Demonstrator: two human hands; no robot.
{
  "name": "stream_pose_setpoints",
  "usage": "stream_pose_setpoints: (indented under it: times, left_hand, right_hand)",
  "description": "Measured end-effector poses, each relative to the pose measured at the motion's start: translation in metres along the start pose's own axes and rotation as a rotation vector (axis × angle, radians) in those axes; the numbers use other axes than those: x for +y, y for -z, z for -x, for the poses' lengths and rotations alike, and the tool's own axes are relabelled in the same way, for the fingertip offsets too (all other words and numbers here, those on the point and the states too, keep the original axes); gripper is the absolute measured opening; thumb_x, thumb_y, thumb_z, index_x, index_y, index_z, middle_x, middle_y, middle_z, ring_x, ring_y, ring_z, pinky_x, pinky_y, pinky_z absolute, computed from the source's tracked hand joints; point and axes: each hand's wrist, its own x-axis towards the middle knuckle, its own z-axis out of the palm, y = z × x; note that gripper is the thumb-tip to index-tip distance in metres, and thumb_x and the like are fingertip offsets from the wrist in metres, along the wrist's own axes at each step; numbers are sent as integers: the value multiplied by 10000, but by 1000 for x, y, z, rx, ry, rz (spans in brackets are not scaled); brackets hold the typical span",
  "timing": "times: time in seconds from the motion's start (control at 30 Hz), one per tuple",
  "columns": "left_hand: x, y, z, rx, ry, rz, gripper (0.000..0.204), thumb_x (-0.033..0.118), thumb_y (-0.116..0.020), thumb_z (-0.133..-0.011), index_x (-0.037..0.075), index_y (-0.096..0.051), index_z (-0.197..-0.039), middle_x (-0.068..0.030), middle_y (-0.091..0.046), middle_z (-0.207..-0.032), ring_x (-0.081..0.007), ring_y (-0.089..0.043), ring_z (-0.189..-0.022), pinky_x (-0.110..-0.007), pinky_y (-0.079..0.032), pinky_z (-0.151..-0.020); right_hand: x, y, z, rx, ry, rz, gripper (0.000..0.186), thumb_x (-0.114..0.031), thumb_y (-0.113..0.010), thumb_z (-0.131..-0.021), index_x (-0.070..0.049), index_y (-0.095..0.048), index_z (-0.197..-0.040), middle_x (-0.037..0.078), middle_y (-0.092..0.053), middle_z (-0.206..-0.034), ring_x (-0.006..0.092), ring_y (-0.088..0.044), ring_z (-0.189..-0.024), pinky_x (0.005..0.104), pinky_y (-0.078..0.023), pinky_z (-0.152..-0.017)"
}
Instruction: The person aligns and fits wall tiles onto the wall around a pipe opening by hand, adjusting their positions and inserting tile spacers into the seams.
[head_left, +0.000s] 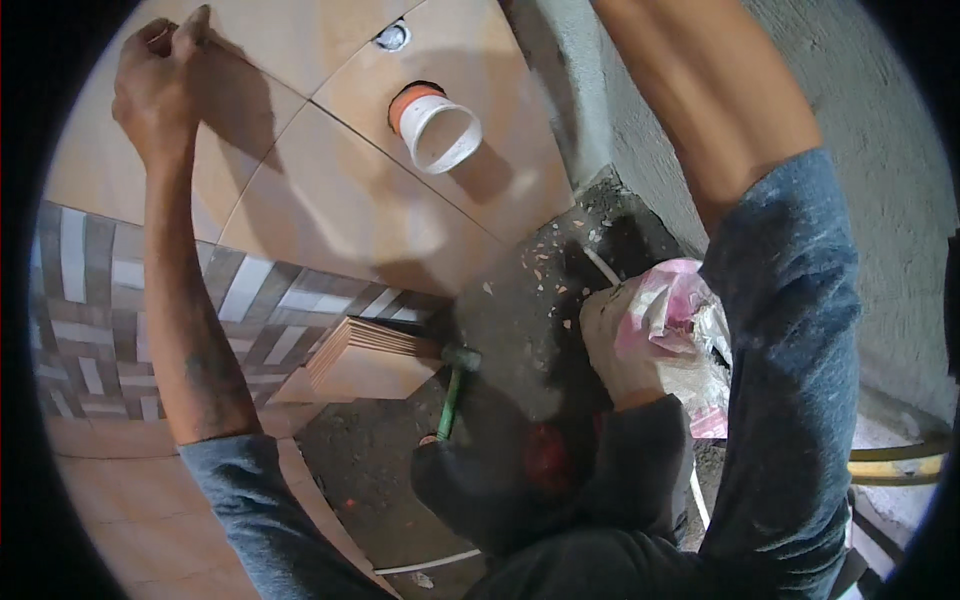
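My left hand (160, 85) is raised against the beige wall tiles (330, 190) at the upper left, its fingers curled near a joint; whatever they may hold is too small to make out. To its right, a white pipe end with an orange collar (440, 135) sticks out of the tiles, below a small hole with a white fitting (393, 36). My right forearm (720, 110) reaches up past the top edge, so my right hand is out of sight.
A patterned tile band (95, 260) runs below, near stacked tiles (385, 365) and a green-handled mallet (450, 400). A pink-and-white sack (660, 340) sits on the rough floor (520, 330). Grey plastered wall (870, 200) rises at right, above a yellow level (895, 465).
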Motion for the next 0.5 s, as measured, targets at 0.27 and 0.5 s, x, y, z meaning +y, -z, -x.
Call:
stream_pose_setpoints:
  times: [0.27,0.5]
  left_hand:
    - [46,8,18,69,21,178,243,143,-687,-911,15,-598,-1097,-211,-670,-919,-368,-678,-869,-443,-528,-780]
    - [52,12,29,67,-9,166,435,129,-779,-870,15,-586,-1242,-129,-596,-850,-282,-587,-807,-408,-513,-738]
  right_hand:
    - [-25,3,25,-25,-100,143,507,-242,-649,-974,-35,-584,-1432,214,-628,-1383,308,-593,-1251,410,-448,-1062]
    - [-4,7,19,20,49,281,504,-250,-689,-959,-42,-608,-1410,139,-679,-1232,233,-648,-1105,358,-493,-994]
